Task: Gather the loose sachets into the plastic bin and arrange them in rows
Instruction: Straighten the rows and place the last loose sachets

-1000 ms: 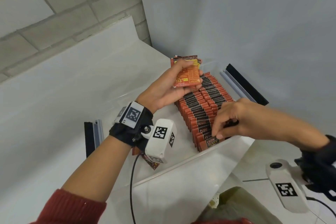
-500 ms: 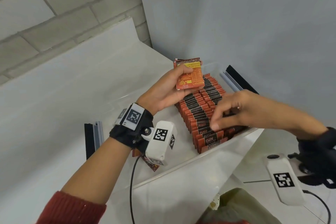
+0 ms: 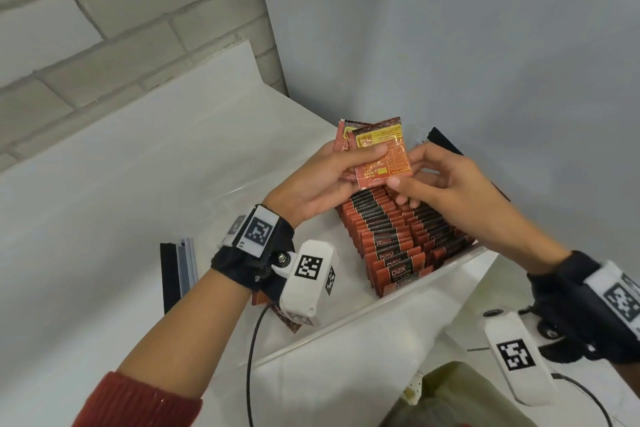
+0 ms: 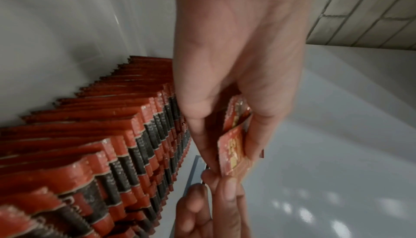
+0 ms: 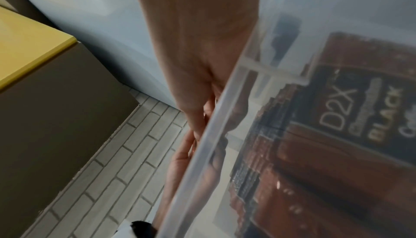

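Note:
A clear plastic bin (image 3: 363,310) sits on the white counter and holds two tight rows of red-and-black sachets (image 3: 398,239) standing on edge along its right side. Above them my left hand (image 3: 363,163) grips a small stack of orange-red sachets (image 3: 384,156), thumb on the front one. My right hand (image 3: 407,168) pinches the front sachet's lower right corner. In the left wrist view the held sachets (image 4: 234,145) meet the right hand's fingertips (image 4: 227,188) beside the rows (image 4: 90,152). The right wrist view shows the rows (image 5: 337,117) through the bin wall (image 5: 225,117).
Loose sachets (image 3: 289,321) lie on the bin floor under my left wrist, partly hidden by the wrist camera. A black and grey strip (image 3: 176,274) lies left of the bin, another black strip (image 3: 446,142) behind it. Grey wall close behind; a yellow-topped box (image 5: 33,46) stands nearby.
My right hand has lifted off the front of the rows in the bin and come up to the sachets in my left hand. The left hand has barely moved.

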